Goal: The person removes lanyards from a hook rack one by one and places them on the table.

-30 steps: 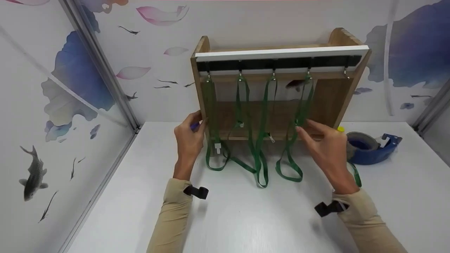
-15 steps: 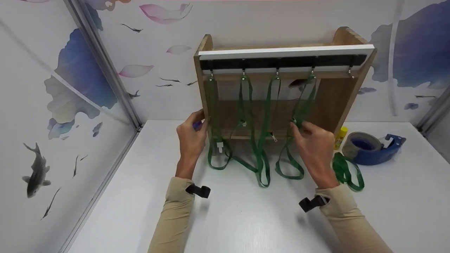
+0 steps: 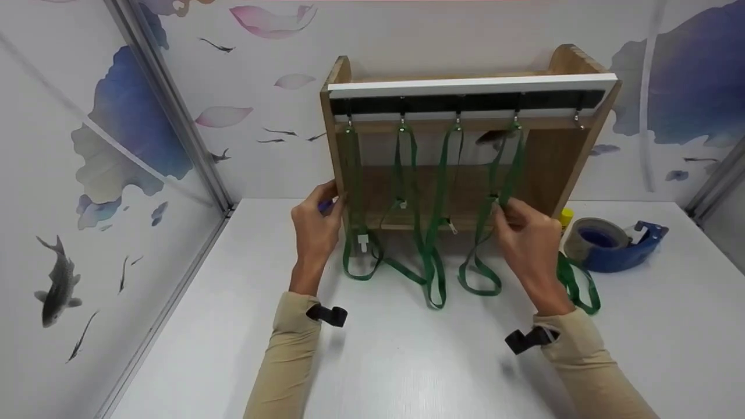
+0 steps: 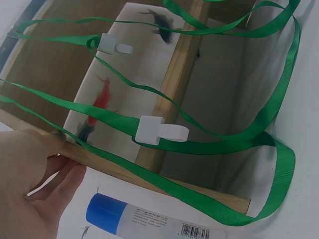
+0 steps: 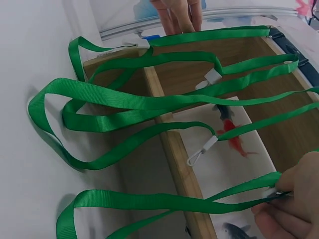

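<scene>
A wooden shelf (image 3: 544,166) stands on the white table, with a row of hooks along its front top. Green lanyards hang from several hooks; white plastic clips (image 4: 149,130) show on some. My left hand (image 3: 316,227) grips the shelf's left side panel, thumb on the inner side in the left wrist view. My right hand (image 3: 529,244) pinches the lanyard (image 5: 149,200) on the fourth hook, near its white fitting, which the fingers (image 5: 279,219) partly hide. The lanyard's lower loop trails onto the table. The rightmost hook (image 3: 578,119) carries no lanyard.
Right of the shelf lie a blue tape dispenser (image 3: 623,256), a yellow-capped item (image 3: 566,217) and another green lanyard (image 3: 582,288). A white tube with a blue cap (image 4: 149,219) is beside the shelf's left side. Printed walls stand behind and left.
My right hand has closed on the fourth lanyard, drawn it left, then come back slightly right. The left hand keeps its hold on the shelf. The head view has shifted a little.
</scene>
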`<move>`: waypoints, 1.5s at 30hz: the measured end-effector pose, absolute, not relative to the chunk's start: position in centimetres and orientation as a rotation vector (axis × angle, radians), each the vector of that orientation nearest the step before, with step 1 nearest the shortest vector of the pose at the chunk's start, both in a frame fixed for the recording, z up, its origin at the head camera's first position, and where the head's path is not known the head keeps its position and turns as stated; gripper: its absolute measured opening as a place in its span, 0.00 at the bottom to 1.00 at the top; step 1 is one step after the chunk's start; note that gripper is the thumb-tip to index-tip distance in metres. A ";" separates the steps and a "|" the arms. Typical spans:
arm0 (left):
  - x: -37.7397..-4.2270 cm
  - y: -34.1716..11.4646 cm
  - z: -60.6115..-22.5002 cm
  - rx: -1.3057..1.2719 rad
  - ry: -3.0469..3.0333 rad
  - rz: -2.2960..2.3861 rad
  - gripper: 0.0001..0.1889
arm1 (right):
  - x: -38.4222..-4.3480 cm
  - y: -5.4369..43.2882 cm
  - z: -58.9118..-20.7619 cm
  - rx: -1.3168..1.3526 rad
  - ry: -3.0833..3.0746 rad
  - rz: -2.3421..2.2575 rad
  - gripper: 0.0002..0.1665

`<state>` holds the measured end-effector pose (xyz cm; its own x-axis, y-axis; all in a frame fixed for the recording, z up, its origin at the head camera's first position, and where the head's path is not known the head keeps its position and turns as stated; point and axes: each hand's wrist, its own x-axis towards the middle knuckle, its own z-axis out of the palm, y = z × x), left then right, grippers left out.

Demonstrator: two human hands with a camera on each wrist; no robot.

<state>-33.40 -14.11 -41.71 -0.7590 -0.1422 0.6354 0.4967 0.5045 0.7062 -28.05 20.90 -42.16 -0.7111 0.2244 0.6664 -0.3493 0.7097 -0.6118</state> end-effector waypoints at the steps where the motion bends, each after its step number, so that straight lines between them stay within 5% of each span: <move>1: -33.4 -14.1 -41.7 -0.285 -2.104 -1.270 0.18 | -28.0 20.9 -42.2 0.085 -2.171 0.978 0.14; 7: -33.3 -14.2 -41.8 -0.278 -2.113 -1.276 0.18 | -27.9 21.3 -42.1 0.028 -2.169 1.031 0.20; 17: -33.4 -14.3 -41.6 -0.257 -2.132 -1.271 0.18 | -28.6 22.3 -42.1 0.026 -2.036 0.991 0.14; 25: -33.4 -14.2 -41.7 -0.265 -2.126 -1.291 0.18 | -28.2 20.2 -41.7 0.026 -2.143 1.071 0.21; 45: -33.5 -14.1 -41.6 -0.260 -2.132 -1.273 0.18 | -29.1 18.4 -43.0 0.056 -2.106 0.717 0.27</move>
<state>-33.46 -14.10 -41.56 -0.7798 -0.1460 0.6087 0.4665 0.5129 0.7206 -29.05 18.44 -42.95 -0.6079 0.2174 0.7637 -0.2936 0.8321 -0.4705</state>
